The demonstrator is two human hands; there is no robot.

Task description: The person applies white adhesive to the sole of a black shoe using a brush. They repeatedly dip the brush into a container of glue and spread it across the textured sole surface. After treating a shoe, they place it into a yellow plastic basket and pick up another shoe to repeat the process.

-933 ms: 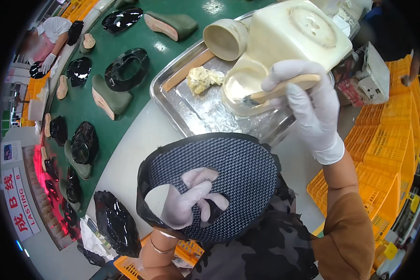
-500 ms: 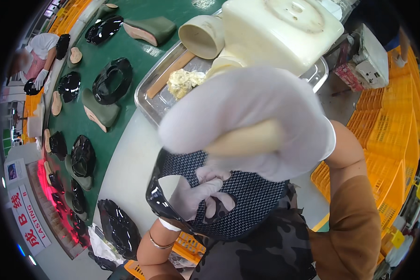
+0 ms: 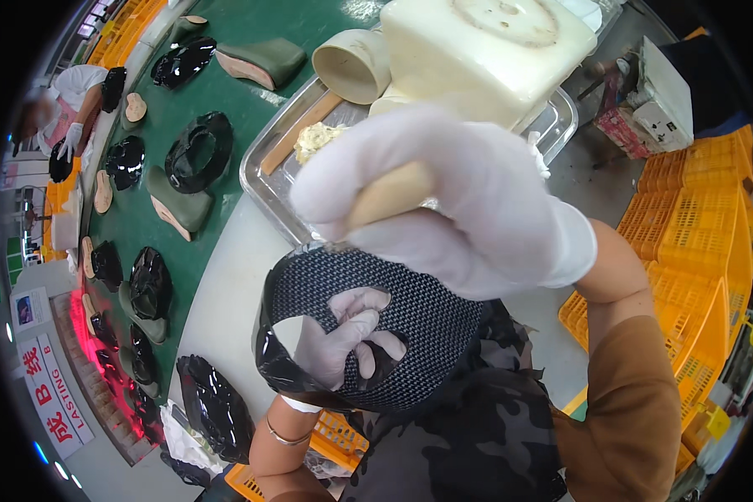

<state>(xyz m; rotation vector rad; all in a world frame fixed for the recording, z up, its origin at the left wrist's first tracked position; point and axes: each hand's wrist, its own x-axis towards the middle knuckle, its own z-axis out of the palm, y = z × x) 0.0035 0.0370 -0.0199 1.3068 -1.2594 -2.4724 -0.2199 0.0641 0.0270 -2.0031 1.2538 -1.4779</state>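
Note:
My left hand (image 3: 336, 347), white-gloved, holds a shoe upper (image 3: 427, 322) with a black patterned lining and shiny black edge. Its fingers and thumb show through the opening in the upper. Above the upper, my right hand (image 3: 477, 205), also gloved in white, is closed around what appears to be a brush with a pale wooden handle (image 3: 393, 194). The brush's lower end meets the far edge of the upper and is mostly hidden by my fingers. Beyond my right hand, a metal tray (image 3: 257, 180) carries a clump of pale yellowish paste (image 3: 314, 140) and a wooden stick (image 3: 301, 132).
A cream plastic container (image 3: 477, 58) with a round spout stands over the tray. Green shoe lasts (image 3: 180, 201) and glossy black uppers (image 3: 199, 149) lie along the green conveyor (image 3: 251, 100). Orange crates (image 3: 686, 243) are stacked at right. Another person (image 3: 71, 109) works at far left.
My right hand has tilted and drawn the brush down to the upper's far edge. The upper has turned a little and shows more of its lining. My left hand keeps hold of it.

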